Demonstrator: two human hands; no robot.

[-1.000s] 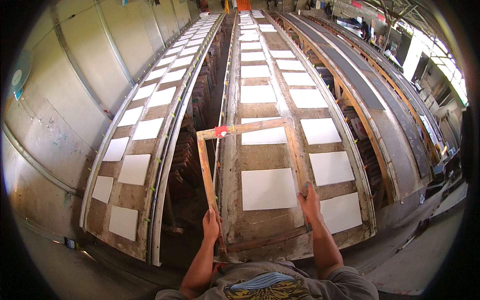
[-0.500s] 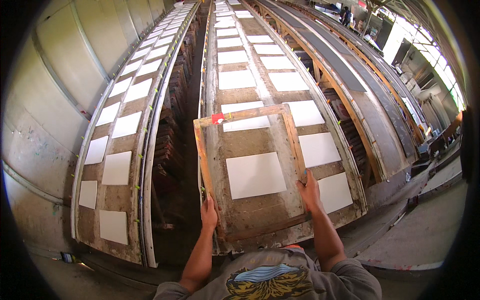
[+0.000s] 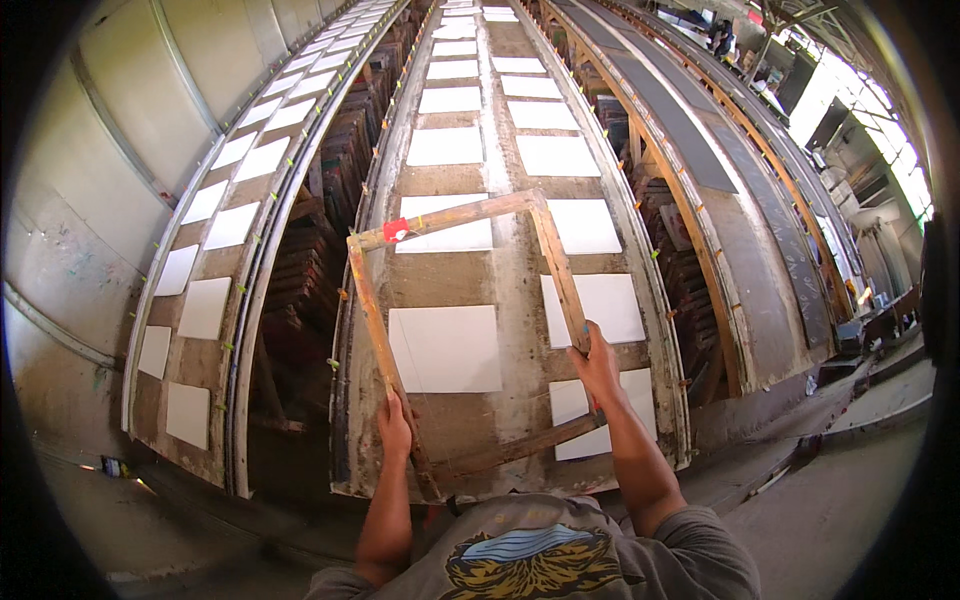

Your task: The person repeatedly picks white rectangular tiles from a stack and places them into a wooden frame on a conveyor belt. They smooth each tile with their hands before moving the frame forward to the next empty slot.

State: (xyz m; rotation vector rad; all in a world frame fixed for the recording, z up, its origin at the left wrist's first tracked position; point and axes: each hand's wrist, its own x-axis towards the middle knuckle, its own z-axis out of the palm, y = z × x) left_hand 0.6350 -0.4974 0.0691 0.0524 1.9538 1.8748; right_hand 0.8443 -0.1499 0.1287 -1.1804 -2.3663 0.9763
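1. Above the middle table (image 3: 445,179), wooden frame (image 3: 450,216) is up and tilted, doesn't look set down yet.
2. White sheets (image 3: 445,147) already sit in rows; nearby ones look blank tbh.
3. Left hand (image 3: 394,428) grips its left rail (image 3: 374,310), right hand (image 3: 598,367) its right rail (image 3: 562,275), far end sticking out past both.

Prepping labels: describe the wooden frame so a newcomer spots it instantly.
Find the long table straight ahead, bearing white sheets. Over its near end, the left hand and right hand grip a wooden frame. Unlike the sheets, it has brown bars and a red patch.
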